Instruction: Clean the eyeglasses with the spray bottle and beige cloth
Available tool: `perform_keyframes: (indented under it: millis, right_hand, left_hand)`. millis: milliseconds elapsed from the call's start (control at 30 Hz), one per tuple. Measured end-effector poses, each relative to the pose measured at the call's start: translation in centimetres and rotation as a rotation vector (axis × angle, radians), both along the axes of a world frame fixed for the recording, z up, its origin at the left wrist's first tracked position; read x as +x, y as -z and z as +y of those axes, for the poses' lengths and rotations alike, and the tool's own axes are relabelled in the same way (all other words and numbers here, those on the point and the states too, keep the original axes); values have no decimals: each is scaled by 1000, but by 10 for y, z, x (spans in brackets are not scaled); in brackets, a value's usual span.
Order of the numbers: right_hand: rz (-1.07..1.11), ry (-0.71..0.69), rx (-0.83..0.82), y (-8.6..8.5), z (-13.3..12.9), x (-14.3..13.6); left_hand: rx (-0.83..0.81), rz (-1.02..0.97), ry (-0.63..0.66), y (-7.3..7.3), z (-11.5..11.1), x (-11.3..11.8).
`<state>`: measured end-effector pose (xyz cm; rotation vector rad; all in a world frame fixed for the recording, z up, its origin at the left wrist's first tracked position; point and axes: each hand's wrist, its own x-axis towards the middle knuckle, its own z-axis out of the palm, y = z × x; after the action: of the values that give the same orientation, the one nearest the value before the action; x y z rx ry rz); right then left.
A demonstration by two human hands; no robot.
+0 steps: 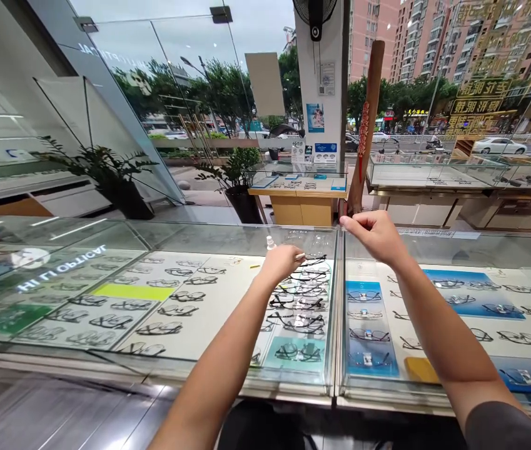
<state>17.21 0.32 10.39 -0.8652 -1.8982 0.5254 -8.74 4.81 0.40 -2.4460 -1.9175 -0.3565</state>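
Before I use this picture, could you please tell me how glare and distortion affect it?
Head view: pale light streaks and apparently reflected lettering cross the left part of the glass display case; head view: the leftmost potted plant leans, probably from wide-angle stretch; head view: the left hand looks reasonably sharp.

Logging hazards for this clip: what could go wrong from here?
1. The small white bottle appears close beside the left hand; a sideways move might knock it over.
2. Reflections on the glass display case could make its surface hard to judge, so a hand might bump it.
3. Dark eyeglasses show right by the left fingertips and might get snagged, though contact is unclear.
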Motion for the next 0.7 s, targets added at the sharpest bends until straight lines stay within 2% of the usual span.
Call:
perform_keyframes:
  millis: [100, 233, 300, 367, 433, 533, 700]
  right_hand:
    - [-36, -35, -1, -12, -11, 12]
    - [-14, -47, -38, -21, -21, 23]
    - [36, -57, -44, -24, -24, 26]
    - [94, -75, -47, -27, -27, 29]
    - [145, -97, -56, -29, -30, 32]
    - [191, -125, -75, -32, -34, 34]
    - [137, -160, -127, -33, -37, 33]
  left_hand:
    - [118, -111, 30, -27, -9, 4]
    - [285, -553, 242, -79, -20, 32]
    - [286, -749, 333, -103, -29, 52]
    - [206, -923, 406, -119, -42, 72]
    - [150, -1043, 463, -126, -56, 87]
    - [161, -1148, 516, -125, -70, 99]
    - [186, -1253, 500, -117, -69, 99]
